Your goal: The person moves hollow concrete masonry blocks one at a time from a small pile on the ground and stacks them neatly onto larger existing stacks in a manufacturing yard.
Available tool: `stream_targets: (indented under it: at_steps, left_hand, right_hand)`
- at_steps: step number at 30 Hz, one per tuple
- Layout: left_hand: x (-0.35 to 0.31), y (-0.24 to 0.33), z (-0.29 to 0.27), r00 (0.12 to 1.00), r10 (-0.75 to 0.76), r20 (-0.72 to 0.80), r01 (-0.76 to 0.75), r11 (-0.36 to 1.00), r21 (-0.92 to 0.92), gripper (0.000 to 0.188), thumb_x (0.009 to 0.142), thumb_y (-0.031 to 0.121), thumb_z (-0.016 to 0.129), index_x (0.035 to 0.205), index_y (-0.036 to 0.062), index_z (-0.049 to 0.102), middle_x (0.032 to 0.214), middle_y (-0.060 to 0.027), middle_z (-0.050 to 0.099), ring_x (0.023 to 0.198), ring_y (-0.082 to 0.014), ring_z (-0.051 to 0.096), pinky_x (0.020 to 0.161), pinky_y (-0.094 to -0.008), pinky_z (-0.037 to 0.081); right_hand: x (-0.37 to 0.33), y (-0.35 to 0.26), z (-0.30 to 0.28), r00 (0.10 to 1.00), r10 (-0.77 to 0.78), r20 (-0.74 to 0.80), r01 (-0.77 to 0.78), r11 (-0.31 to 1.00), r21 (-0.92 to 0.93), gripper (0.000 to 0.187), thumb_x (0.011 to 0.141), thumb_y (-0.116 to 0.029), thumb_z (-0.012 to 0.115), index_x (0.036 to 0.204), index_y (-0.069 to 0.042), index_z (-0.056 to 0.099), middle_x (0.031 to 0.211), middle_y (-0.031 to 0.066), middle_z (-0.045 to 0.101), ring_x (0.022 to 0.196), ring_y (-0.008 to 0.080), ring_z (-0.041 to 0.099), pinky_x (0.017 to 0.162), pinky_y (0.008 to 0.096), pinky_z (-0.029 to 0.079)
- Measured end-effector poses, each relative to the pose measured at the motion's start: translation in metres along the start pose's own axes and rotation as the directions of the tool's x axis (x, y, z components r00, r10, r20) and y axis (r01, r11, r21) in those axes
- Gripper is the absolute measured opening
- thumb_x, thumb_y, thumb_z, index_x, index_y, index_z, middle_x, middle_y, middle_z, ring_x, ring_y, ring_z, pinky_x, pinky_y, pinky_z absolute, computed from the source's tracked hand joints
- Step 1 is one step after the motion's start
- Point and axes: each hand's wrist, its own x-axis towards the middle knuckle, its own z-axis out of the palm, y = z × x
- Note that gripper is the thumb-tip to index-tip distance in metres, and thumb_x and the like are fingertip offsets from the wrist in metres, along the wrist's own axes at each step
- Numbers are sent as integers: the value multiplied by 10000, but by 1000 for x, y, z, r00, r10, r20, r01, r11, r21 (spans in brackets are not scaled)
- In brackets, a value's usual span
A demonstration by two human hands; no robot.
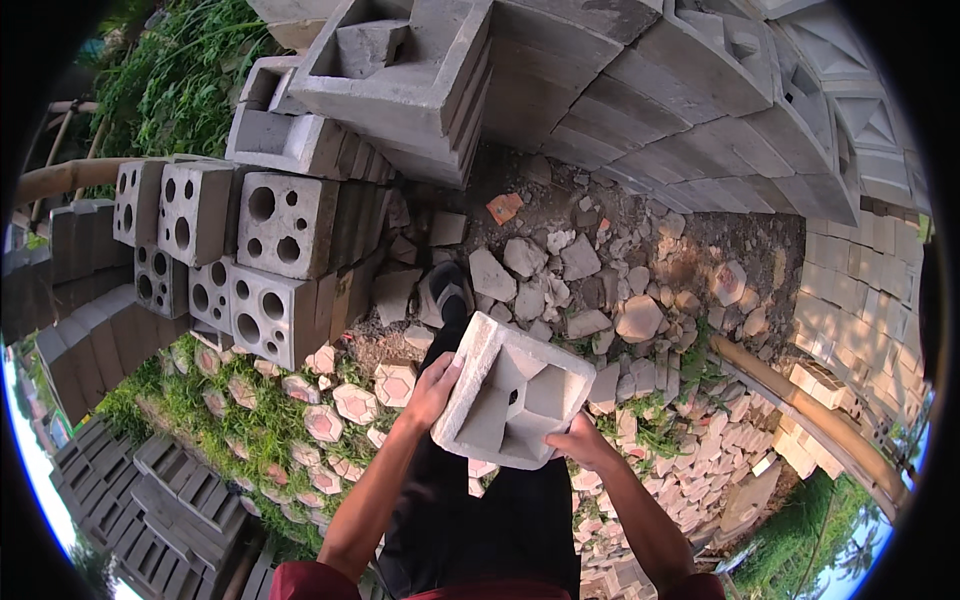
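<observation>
Between my two hands is a pale grey concrete vent block (480,340), square, with a raised rim, slanted inner faces and a small hole at its centre. My left hand (434,388) grips its left side, fingers against the outer wall. At the lower right corner my right hand (582,443) holds on, its thumb over the rim and the other fingers mostly hidden underneath. The block is tilted and held in front of my dark trousers, above the ground. One shoe (447,292) shows just beyond it.
Stacked vent blocks (400,100) rise ahead, and a long row of grey blocks (640,130) runs right. Blocks with round holes (285,225) are piled at left. Broken concrete rubble (540,275) covers the ground. A bamboo pole (800,405) lies right; hexagonal pavers (355,403) sit in grass.
</observation>
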Motion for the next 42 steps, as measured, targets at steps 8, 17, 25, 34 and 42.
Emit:
stream_targets:
  at_steps: [8,17,25,34,42]
  left_hand:
    - [192,15,-63,995,-103,2,97,932,-350,706,935,550,341,1397,18,313,1358,-171,434,1269,-247,395,1040,-369,304]
    - [395,-62,1,980,-200,-25,22,229,-973,567,925,465,276,1326,96,430,1355,-128,431,1254,-323,400,1035,-573,257]
    - [521,-90,2,957,-173,-233,-214,122,-969,562,944,402,159,1335,92,418,1372,-121,422,1256,-330,402,1048,-514,296]
    - [588,-100,2,943,-57,-329,-322,112,-940,509,941,309,198,1343,80,410,1396,-123,398,1292,-315,365,1077,-498,263]
    - [602,-98,-25,936,-38,-351,-351,7,-937,504,933,278,215,1340,55,411,1405,-124,389,1315,-304,335,1099,-481,233]
  right_hand:
    - [162,-72,-34,981,26,-190,-8,995,97,371,747,-10,647,1089,63,523,986,114,625,871,168,618,762,294,509]
    - [408,-105,-141,940,-236,-247,200,966,-162,513,738,-14,616,1205,14,405,1045,161,579,839,236,628,604,360,568]
    - [542,-144,-200,906,-422,-35,397,875,-276,456,742,-40,606,1155,16,422,958,128,579,746,203,622,520,359,578]
    - [658,-145,-245,834,-551,30,484,704,-520,502,763,-60,646,1214,9,436,1008,136,605,850,234,633,525,363,574]
    - [665,-168,-221,914,-399,-70,313,805,-504,526,751,-118,685,1208,2,453,1087,141,606,906,245,629,649,388,564]
